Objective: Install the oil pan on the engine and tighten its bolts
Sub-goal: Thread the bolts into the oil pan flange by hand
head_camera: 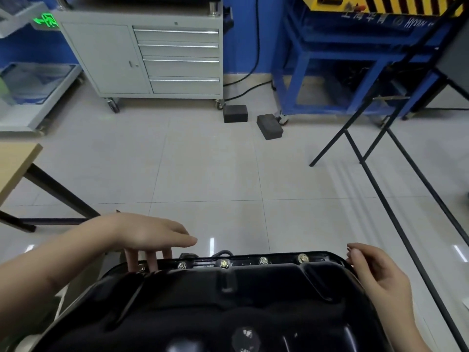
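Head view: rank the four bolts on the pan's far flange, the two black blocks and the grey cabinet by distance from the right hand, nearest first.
1. Rightmost bolt, just left of the right hand.
2. Second bolt, further left.
3. Third bolt, mid-flange.
4. Leftmost bolt, near the left hand.
5. Black blocks, on the floor ahead; too close to split.
6. Grey cabinet, behind them, left.

floor [203,174]: pale glossy tiles with thin grout lines
tool cabinet [142,54]: grey, on castors, at the far side by the blue wall
blocks [235,113]: two dark ones near each other, just in front of the cabinet and blue frame [330,72]
table [15,163]: wooden top on black legs, at the left
black stand [375,153]: thin legs, at the right
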